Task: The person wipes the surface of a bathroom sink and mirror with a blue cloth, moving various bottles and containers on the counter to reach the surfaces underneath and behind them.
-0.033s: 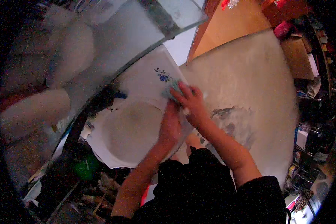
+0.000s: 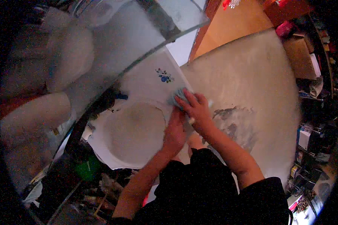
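A crumpled pale blue cloth [image 2: 177,98] is bunched between my hands, above the edge of a white panel [image 2: 144,80] with a blue flower print [image 2: 164,75]. My right hand [image 2: 196,110] is closed over the cloth from the right, fingers curled around its top. Just below it, my left hand [image 2: 175,131] is closed at the cloth's near side, its fingertips partly hidden by the cloth and the right hand. Left of my hands, the white piece holds a large round, greyish recessed area [image 2: 135,131].
A glass-like pane [image 2: 120,33] with a dark edge crosses the upper left. Stained concrete floor [image 2: 251,82] lies to the right, with a cardboard box [image 2: 299,56] and cluttered shelves beyond. A green round object [image 2: 87,168] and dim clutter sit at lower left.
Both hands and the cloth have shifted together slightly nearer to me and to the right. More of the flower print shows now.
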Available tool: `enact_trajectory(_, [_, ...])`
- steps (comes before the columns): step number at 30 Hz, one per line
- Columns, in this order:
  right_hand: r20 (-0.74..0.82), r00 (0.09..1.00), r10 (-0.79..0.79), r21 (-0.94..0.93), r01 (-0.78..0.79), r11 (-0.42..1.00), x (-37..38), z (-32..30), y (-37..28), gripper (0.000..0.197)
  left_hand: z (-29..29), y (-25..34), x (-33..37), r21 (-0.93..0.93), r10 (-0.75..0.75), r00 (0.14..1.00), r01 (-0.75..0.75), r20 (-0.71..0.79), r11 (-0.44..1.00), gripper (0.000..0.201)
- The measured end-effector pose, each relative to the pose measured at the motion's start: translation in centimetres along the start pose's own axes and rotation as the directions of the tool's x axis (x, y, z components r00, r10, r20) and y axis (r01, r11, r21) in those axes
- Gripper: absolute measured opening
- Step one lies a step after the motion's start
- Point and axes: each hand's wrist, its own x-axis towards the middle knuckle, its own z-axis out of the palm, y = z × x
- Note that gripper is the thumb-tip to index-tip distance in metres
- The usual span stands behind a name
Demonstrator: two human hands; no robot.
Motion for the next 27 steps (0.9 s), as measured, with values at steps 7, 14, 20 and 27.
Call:
enact_trajectory(7, [0.065,0.996,-0.063,0.102,0.056,0.993,4.1,1.3,-1.7,0.049,1.8,-5.8,-2.2,-0.318,-0.214,0.974,0.179,-0.080,0.931,0.055])
enact_trajectory(14, [0.051,0.972,-0.228,0.159,0.218,0.963,13.7,4.9,-3.9,0.042,-8.2,-7.9,4.2,0.606,0.287,0.854,0.041,-0.435,0.795,0.052])
enact_trajectory(20, [0.167,0.985,-0.052,0.040,0.046,0.998,-0.1,1.5,-1.6,0.044,-0.4,-6.3,-2.8,0.046,-0.101,0.953,0.118,-0.284,0.992,0.045])
enact_trajectory(27, [0.020,0.988,-0.151,0.049,0.150,0.987,5.6,1.8,2.0,0.039,-3.9,-5.4,5.0,0.253,0.221,0.966,-0.181,-0.138,0.950,0.039])
